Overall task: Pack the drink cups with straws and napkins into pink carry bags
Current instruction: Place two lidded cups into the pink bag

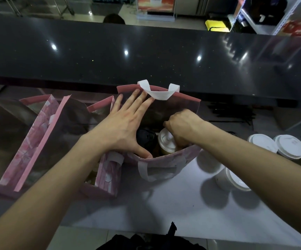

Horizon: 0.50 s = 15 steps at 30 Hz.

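Observation:
A pink carry bag (166,159) with white handles stands open at the middle of the counter. My left hand (126,123) is spread flat across its mouth, fingers against the far wall and thumb on the near rim. My right hand (180,123) reaches down into the bag and grips a white-lidded drink cup (166,141) from above. A cup with a dark lid (145,137) stands in the bag beside it.
Further pink bags (36,138) stand open to the left, one (108,175) right next to the middle bag. White-lidded cups (272,143) stand at the right, one (234,179) near my right forearm. Black straws (230,112) lie behind. A raised dark counter (146,55) runs across the back.

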{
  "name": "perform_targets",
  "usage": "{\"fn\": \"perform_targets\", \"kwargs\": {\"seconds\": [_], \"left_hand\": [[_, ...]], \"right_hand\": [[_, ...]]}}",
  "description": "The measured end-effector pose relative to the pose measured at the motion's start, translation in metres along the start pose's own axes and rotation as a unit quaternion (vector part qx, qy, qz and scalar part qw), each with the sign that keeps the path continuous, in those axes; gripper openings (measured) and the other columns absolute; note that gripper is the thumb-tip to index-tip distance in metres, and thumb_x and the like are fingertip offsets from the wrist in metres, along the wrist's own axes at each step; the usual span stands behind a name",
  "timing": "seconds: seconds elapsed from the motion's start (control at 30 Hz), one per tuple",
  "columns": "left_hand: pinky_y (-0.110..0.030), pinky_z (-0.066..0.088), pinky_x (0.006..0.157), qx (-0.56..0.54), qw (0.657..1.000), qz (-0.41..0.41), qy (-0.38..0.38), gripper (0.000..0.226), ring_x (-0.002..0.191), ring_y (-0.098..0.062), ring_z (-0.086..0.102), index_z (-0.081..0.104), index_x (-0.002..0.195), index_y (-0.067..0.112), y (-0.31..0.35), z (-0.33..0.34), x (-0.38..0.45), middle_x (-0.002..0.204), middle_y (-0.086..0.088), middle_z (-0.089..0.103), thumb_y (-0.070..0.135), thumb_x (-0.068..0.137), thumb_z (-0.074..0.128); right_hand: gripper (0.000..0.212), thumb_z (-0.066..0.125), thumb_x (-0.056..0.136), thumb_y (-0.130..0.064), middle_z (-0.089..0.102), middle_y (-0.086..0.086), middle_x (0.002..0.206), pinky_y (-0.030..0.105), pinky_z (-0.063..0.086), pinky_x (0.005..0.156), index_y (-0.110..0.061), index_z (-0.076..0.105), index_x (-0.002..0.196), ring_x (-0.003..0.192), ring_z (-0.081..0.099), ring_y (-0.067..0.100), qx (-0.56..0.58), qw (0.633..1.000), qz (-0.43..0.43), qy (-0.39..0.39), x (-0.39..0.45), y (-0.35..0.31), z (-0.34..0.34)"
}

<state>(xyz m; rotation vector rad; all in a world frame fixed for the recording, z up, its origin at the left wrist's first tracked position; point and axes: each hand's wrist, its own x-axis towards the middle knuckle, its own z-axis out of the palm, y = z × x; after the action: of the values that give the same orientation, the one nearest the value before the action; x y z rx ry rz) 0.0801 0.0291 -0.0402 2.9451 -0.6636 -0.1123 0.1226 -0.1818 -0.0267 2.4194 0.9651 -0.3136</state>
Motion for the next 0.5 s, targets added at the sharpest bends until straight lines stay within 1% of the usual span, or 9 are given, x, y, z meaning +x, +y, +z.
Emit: {"fn": "perform_targets", "kwargs": {"seconds": [0.1, 0.13, 0.2, 0.23, 0.27, 0.3, 0.33, 0.4, 0.5], "left_hand": [[-0.058, -0.008, 0.135, -0.005, 1.000, -0.010, 0.011, 0.146, 0.168, -0.021, -0.021, -0.003, 0.174, 0.028, 0.002, -0.004, 0.000, 0.183, -0.001, -0.012, 0.100, 0.064, 0.061], [-0.058, -0.006, 0.135, -0.001, 1.000, -0.012, 0.014, 0.136, 0.169, -0.023, -0.016, 0.006, 0.174, 0.027, 0.003, -0.007, -0.001, 0.183, -0.002, -0.006, 0.093, 0.072, 0.065], [-0.057, 0.007, 0.136, 0.018, 1.000, -0.013, 0.021, 0.111, 0.170, -0.026, 0.003, 0.026, 0.171, 0.025, 0.008, -0.014, -0.001, 0.181, -0.004, 0.013, 0.078, 0.084, 0.072], [-0.055, 0.019, 0.134, 0.023, 0.999, -0.011, 0.030, 0.098, 0.166, -0.027, 0.021, 0.037, 0.167, 0.027, 0.010, -0.020, -0.002, 0.176, -0.002, 0.028, 0.071, 0.087, 0.074], [-0.051, 0.034, 0.127, 0.021, 0.999, -0.010, 0.046, 0.085, 0.156, -0.025, 0.040, 0.047, 0.160, 0.029, 0.014, -0.025, -0.003, 0.166, 0.000, 0.045, 0.065, 0.089, 0.076], [-0.047, 0.047, 0.116, 0.011, 0.998, -0.012, 0.066, 0.072, 0.142, -0.022, 0.055, 0.056, 0.152, 0.032, 0.018, -0.031, -0.004, 0.152, 0.004, 0.059, 0.061, 0.090, 0.078], [-0.044, 0.055, 0.105, 0.002, 0.996, -0.014, 0.087, 0.061, 0.130, -0.020, 0.063, 0.062, 0.144, 0.033, 0.024, -0.037, -0.005, 0.139, 0.007, 0.067, 0.058, 0.091, 0.079], [-0.045, 0.060, 0.093, 0.001, 0.992, -0.011, 0.122, 0.048, 0.118, -0.018, 0.069, 0.069, 0.135, 0.034, 0.040, -0.047, -0.004, 0.126, 0.009, 0.074, 0.055, 0.092, 0.078], [-0.046, 0.061, 0.086, -0.006, 0.992, 0.023, 0.127, 0.041, 0.108, -0.019, 0.072, 0.072, 0.129, 0.032, 0.070, -0.054, 0.008, 0.116, 0.009, 0.077, 0.052, 0.094, 0.078]], "right_hand": [[0.074, 0.081, 0.081, -0.066, 0.074, 0.002, 0.122, 0.041, 0.056, 0.096, -0.027, 0.062, 0.141, 0.110, 0.069, 0.026, 0.086, 0.996, 0.023, 0.000, -0.009, 0.011, -0.006], [0.075, 0.079, 0.082, -0.068, 0.074, 0.002, 0.123, 0.044, 0.058, 0.095, -0.027, 0.062, 0.143, 0.110, 0.069, 0.027, 0.123, 0.992, 0.037, 0.015, -0.015, 0.015, -0.007], [0.063, 0.075, 0.089, -0.064, 0.073, 0.001, 0.121, 0.046, 0.059, 0.091, -0.028, 0.065, 0.139, 0.109, 0.069, 0.028, 0.201, 0.976, 0.062, 0.059, -0.029, 0.026, -0.008], [0.054, 0.073, 0.093, -0.060, 0.072, -0.001, 0.118, 0.045, 0.059, 0.089, -0.028, 0.067, 0.136, 0.108, 0.068, 0.027, 0.236, 0.966, 0.067, 0.086, -0.038, 0.031, -0.007], [0.046, 0.071, 0.095, -0.056, 0.071, -0.005, 0.113, 0.043, 0.058, 0.086, -0.029, 0.069, 0.132, 0.106, 0.068, 0.025, 0.269, 0.953, 0.074, 0.115, -0.049, 0.036, -0.007], [0.040, 0.070, 0.097, -0.053, 0.070, -0.009, 0.111, 0.042, 0.057, 0.085, -0.032, 0.070, 0.131, 0.105, 0.068, 0.022, 0.297, 0.940, 0.084, 0.145, -0.061, 0.041, -0.005], [0.037, 0.069, 0.099, -0.051, 0.072, -0.011, 0.112, 0.041, 0.057, 0.087, -0.034, 0.071, 0.132, 0.105, 0.068, 0.019, 0.321, 0.926, 0.097, 0.172, -0.073, 0.044, -0.003], [0.037, 0.069, 0.100, -0.048, 0.075, -0.009, 0.118, 0.041, 0.059, 0.093, -0.032, 0.072, 0.133, 0.106, 0.069, 0.016, 0.358, 0.901, 0.129, 0.208, -0.097, 0.051, 0.006], [0.042, 0.071, 0.101, -0.045, 0.075, -0.006, 0.129, 0.040, 0.057, 0.103, -0.026, 0.071, 0.138, 0.117, 0.069, 0.015, 0.378, 0.882, 0.188, 0.207, -0.132, 0.058, 0.031]]}}
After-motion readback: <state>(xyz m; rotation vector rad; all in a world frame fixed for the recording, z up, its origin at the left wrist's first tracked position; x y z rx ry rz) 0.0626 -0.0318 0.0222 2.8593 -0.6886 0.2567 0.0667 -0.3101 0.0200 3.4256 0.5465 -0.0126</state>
